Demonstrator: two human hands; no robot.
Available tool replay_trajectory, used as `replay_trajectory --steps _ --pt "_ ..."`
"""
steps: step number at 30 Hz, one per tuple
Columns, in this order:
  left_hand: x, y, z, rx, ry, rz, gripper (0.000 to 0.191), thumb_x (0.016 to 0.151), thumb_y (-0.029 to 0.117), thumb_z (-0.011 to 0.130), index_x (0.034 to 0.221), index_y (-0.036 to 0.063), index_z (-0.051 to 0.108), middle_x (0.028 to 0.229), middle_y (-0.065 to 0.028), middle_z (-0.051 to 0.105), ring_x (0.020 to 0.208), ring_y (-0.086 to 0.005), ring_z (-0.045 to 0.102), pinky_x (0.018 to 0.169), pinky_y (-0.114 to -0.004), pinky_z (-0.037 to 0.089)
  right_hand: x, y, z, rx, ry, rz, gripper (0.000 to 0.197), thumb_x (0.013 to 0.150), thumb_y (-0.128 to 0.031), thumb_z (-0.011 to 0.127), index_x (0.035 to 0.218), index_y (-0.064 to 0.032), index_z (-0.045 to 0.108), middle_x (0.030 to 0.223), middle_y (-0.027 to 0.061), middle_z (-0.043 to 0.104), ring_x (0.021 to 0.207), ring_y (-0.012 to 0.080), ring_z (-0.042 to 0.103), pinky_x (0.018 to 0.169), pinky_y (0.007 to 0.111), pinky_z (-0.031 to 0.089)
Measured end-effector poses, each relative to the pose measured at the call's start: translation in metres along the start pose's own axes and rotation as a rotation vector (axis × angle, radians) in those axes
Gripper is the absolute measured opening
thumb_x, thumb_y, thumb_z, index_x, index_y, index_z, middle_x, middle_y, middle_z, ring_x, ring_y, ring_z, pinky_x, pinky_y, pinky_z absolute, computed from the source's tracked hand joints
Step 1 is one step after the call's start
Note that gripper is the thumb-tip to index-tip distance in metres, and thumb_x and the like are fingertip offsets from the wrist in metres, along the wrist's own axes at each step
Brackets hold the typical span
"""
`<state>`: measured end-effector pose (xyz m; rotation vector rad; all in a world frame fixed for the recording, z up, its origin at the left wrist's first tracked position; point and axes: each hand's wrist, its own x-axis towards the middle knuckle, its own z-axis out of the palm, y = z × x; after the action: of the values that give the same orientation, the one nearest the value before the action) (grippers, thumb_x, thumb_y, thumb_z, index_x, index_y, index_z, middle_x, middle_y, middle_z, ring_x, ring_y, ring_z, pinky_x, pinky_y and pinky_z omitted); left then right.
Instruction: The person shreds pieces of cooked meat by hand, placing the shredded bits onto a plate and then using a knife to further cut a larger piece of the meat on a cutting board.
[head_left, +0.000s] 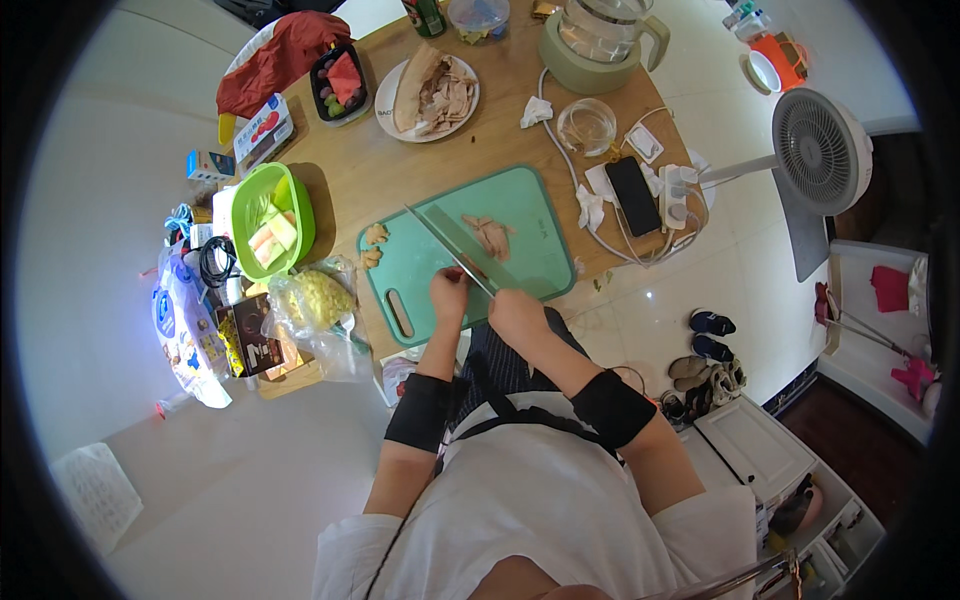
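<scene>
My right hand (517, 316) grips the handle of a kitchen knife (444, 244), its blade slanting up and left over a teal cutting board (420, 259). Left of the handle, my left hand (450, 296) is at the board's near edge with fingers bent. A small reddish-brown thing shows by its fingertips; whether the fingers grip it is unclear. Beyond the blade lie pieces of pale cooked meat (491, 237). Two knobs of ginger, one farther (376, 234) and one nearer (370, 258), sit at the board's left edge. Farther back, a white plate (386, 94) bears more meat (442, 94).
On the left stand a green basin (309, 217) with cut produce and a plastic bag (319, 300) of yellowish food. Rightward are a smartphone (632, 196), a power strip (675, 196) with cables, a glass bowl (587, 126) and a kettle (604, 34). A fan (817, 150) stands beyond the table.
</scene>
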<state>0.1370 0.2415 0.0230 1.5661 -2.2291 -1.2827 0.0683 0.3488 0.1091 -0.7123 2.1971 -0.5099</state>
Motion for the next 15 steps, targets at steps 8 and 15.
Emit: replay_trajectory --steps 8,15 --pt "0.005 -0.006 0.003 0.036 -0.008 0.004 0.016 0.063 0.007 0.060 0.074 -0.0048 0.057 0.065 -0.0154 0.058 0.060 -0.0240 0.057 0.057 -0.031 0.045 0.013 -0.003 0.008 -0.002 0.059 -0.044 0.017 0.067 -0.011 0.050 0.061 0.0031 0.058 0.066 0.0215 0.056 0.064 0.0346 0.057 0.058 0.041 0.046" --pt "0.002 0.000 0.003 -0.006 -0.010 0.032 0.014 0.065 0.006 0.060 0.074 -0.0045 0.057 0.066 -0.0150 0.058 0.060 -0.0237 0.057 0.057 -0.031 0.044 -0.011 0.013 0.006 0.010 0.043 -0.003 0.019 0.068 -0.012 0.049 0.059 0.0027 0.058 0.062 0.0216 0.056 0.060 0.0353 0.057 0.058 0.041 0.046"
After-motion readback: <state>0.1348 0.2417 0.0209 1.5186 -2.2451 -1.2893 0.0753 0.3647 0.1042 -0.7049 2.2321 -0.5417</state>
